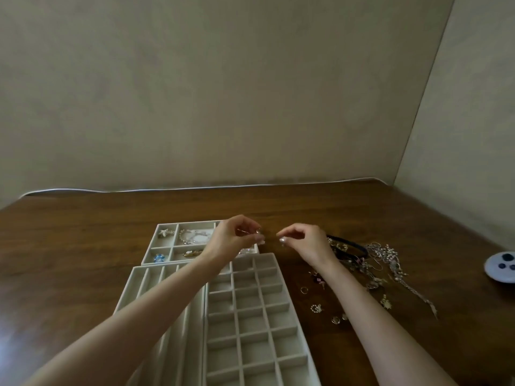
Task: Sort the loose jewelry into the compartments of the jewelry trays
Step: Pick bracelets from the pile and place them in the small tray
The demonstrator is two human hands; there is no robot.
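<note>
In the head view a brown wood table was seen w/ three pale trays on it. The left hand was held up over the far tray. Its fingers were curled, and a small shiny piece was pinched btw. thumb & first finger. The right hand was held just beside it, not touching, over bare wood. Its fingers were curled too, w/ thumb & first finger pressed tip to tip, but whether anything was held there could not be told. In the far tray a star piece, a pearl string, a blue flower & a gold piece were laid, each in its own box. Nearer, the long-slot tray was set on the left & the grid tray on the right, edges meeting. The loose jewelry was piled on the table right of the trays, near the right wrist, w/ a black band at its far side & a few rings spread closer. A white dish w/ dark stones was cut off at the right edge.
</note>
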